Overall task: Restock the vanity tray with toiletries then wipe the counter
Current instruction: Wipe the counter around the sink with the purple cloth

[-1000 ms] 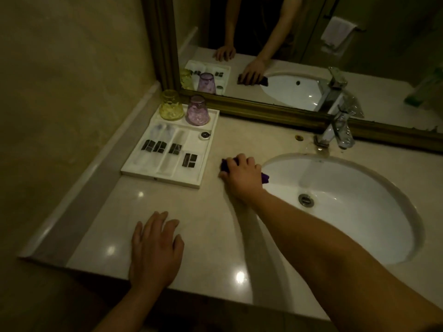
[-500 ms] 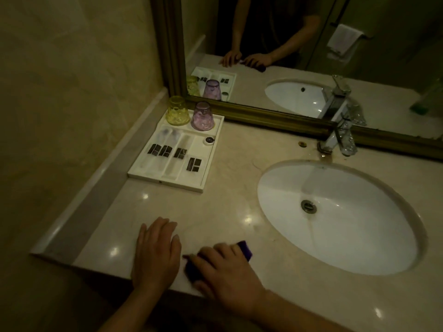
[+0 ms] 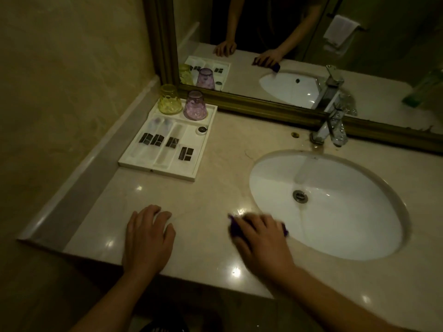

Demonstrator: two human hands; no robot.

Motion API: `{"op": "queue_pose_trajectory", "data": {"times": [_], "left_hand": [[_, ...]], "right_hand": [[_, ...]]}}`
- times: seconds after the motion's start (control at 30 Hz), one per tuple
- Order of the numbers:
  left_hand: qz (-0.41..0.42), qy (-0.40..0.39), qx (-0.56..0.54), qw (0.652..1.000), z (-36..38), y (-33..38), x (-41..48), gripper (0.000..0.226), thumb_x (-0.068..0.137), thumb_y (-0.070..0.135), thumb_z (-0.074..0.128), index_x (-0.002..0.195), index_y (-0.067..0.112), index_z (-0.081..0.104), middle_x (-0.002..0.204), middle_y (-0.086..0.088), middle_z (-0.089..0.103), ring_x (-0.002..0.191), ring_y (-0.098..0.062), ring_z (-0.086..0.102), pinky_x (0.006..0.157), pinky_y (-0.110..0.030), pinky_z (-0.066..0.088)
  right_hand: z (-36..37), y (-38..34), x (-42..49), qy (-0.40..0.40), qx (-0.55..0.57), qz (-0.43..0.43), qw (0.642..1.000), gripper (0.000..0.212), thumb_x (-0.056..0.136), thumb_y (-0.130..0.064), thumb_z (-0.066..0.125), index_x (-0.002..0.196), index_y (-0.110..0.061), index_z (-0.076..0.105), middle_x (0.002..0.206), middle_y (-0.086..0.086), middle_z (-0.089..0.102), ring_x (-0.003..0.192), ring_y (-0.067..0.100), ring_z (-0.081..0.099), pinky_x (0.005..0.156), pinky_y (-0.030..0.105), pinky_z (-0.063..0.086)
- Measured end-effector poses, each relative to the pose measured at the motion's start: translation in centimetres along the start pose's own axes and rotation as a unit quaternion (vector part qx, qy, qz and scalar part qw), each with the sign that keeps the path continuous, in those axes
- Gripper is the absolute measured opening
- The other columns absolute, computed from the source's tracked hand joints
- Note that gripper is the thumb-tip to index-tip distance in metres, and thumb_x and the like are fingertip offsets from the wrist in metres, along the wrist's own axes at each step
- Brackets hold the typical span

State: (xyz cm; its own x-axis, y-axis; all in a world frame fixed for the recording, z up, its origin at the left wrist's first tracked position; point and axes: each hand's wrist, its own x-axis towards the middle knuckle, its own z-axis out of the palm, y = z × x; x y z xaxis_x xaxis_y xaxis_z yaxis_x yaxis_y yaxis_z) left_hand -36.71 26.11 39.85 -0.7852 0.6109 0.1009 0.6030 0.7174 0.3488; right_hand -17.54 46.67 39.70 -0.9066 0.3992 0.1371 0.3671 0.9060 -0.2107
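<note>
right hand presses purple cloth on counter.

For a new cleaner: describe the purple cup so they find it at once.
Find the white vanity tray left of the sink. Two upturned cups stand at its far end, by the mirror. The purple cup is nearer the sink; the yellow cup is nearer the wall.
</note>
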Motion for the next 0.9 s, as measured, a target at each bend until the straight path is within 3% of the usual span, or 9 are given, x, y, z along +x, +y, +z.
{"op": "queue_pose_trajectory", "data": {"times": [0.1, 0.2, 0.33, 0.4, 0.57, 0.63, 0.73, 0.8, 0.9], "left_hand": [[-0.002, 0.003, 0.009, 1.000, 0.2, 0.1, 0.1, 0.047, 0.086, 0.038, 0.033, 0.112, 0.014, 0.063, 0.123, -0.011, 0.055, 0.117, -0.031, 0.048, 0.111, -0.052, 0.028], [0.001, 0.012, 0.018, 1.000, 0.3, 0.4, 0.1, 0.045, 0.085, 0.038, 0.036, 0.110, 0.012, 0.064, 0.120, -0.014, 0.056, 0.112, -0.033, 0.047, 0.106, -0.055, 0.032], [0.004, 0.021, 0.029, 0.999, 0.2, 0.5, 0.0, 0.040, 0.084, 0.034, 0.041, 0.109, 0.013, 0.064, 0.119, -0.015, 0.056, 0.108, -0.033, 0.046, 0.100, -0.056, 0.038], [0.003, 0.026, 0.025, 0.999, 0.2, 0.4, 0.0, 0.039, 0.084, 0.032, 0.043, 0.110, 0.013, 0.064, 0.119, -0.015, 0.055, 0.108, -0.035, 0.047, 0.101, -0.056, 0.037], [0.020, 0.049, 0.022, 0.998, 0.6, 0.0, 0.0, 0.038, 0.083, 0.029, 0.044, 0.110, 0.012, 0.064, 0.117, -0.017, 0.055, 0.103, -0.039, 0.049, 0.095, -0.058, 0.039], [0.023, 0.055, 0.016, 0.998, 0.8, -0.3, -0.1, 0.040, 0.083, 0.031, 0.041, 0.110, 0.012, 0.064, 0.117, -0.016, 0.055, 0.104, -0.038, 0.047, 0.096, -0.058, 0.038], [0.022, 0.053, 0.022, 0.998, 0.8, -0.4, -0.1, 0.041, 0.085, 0.032, 0.039, 0.111, 0.012, 0.064, 0.119, -0.015, 0.054, 0.106, -0.037, 0.046, 0.099, -0.057, 0.037], [0.021, 0.050, 0.030, 0.998, 0.7, -0.1, 0.0, 0.042, 0.084, 0.033, 0.039, 0.111, 0.011, 0.064, 0.118, -0.015, 0.053, 0.106, -0.037, 0.046, 0.100, -0.057, 0.035], [0.019, 0.041, 0.039, 0.998, 0.7, 0.3, -0.1, 0.044, 0.083, 0.036, 0.038, 0.110, 0.010, 0.062, 0.117, -0.016, 0.052, 0.106, -0.038, 0.045, 0.102, -0.058, 0.033]], "right_hand": [[0.1, 1.8, -10.4, 0.033, -0.027, -0.027, 0.999, 0.057, 0.089, -0.055, 0.055, 0.141, -0.033, 0.046, 0.132, -0.008, 0.050, 0.102, 0.023, 0.051, 0.083, 0.041, 0.040], [-0.8, 3.5, -11.9, 0.018, -0.057, -0.075, 0.995, 0.057, 0.086, -0.056, 0.059, 0.136, -0.030, 0.053, 0.129, -0.006, 0.052, 0.097, 0.025, 0.056, 0.080, 0.041, 0.046], [-2.1, 1.4, -2.6, 0.025, -0.028, 0.112, 0.993, 0.052, 0.093, -0.055, 0.046, 0.140, -0.033, 0.047, 0.134, -0.005, 0.049, 0.113, 0.022, 0.048, 0.093, 0.041, 0.043], [-1.1, -1.7, 1.8, 0.022, 0.000, 0.137, 0.990, 0.052, 0.094, -0.054, 0.042, 0.143, -0.034, 0.042, 0.138, -0.005, 0.046, 0.116, 0.023, 0.043, 0.096, 0.042, 0.037], [2.2, -10.5, 0.9, -0.003, 0.003, -0.086, 0.996, 0.048, 0.092, -0.052, 0.048, 0.135, -0.030, 0.048, 0.127, -0.004, 0.051, 0.102, 0.026, 0.048, 0.079, 0.040, 0.038], [2.1, -9.2, -2.5, 0.010, 0.006, -0.102, 0.995, 0.046, 0.094, -0.054, 0.047, 0.135, -0.032, 0.048, 0.129, -0.007, 0.050, 0.101, 0.023, 0.048, 0.078, 0.039, 0.037], [0.4, -3.2, -7.9, 0.044, -0.011, -0.035, 0.998, 0.043, 0.093, -0.055, 0.052, 0.130, -0.034, 0.054, 0.127, -0.009, 0.054, 0.098, 0.024, 0.054, 0.077, 0.040, 0.043], [-1.4, 1.5, -11.1, 0.051, -0.052, 0.063, 0.995, 0.044, 0.091, -0.055, 0.051, 0.127, -0.031, 0.060, 0.125, -0.005, 0.059, 0.097, 0.027, 0.057, 0.079, 0.041, 0.045], [-3.3, 7.1, -13.4, 0.061, -0.102, 0.239, 0.964, 0.047, 0.091, -0.050, 0.053, 0.129, -0.023, 0.063, 0.125, 0.006, 0.061, 0.103, 0.031, 0.055, 0.083, 0.045, 0.045]]}}
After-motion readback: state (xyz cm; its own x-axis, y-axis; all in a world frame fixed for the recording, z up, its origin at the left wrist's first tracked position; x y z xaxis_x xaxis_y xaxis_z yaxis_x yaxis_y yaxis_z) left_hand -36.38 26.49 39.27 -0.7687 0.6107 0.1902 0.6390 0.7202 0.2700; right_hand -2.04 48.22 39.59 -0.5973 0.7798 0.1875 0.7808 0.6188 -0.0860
